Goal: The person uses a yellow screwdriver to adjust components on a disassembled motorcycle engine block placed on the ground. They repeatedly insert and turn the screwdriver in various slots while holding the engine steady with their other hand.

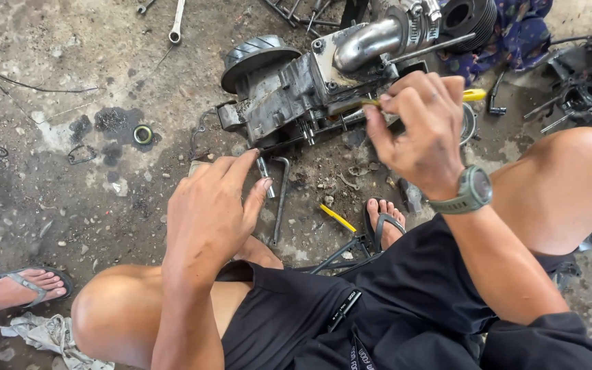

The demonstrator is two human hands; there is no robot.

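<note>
right hand [423, 127]: grips yellow-handled screwdriver [473, 95] at engine block [310, 89] | left hand [210, 205]: touching L-shaped wrench [280, 199]

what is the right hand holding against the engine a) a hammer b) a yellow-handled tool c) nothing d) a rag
b, the right hand grips a thin tool with a yellow handle, its tip pointing at the engine.
</note>
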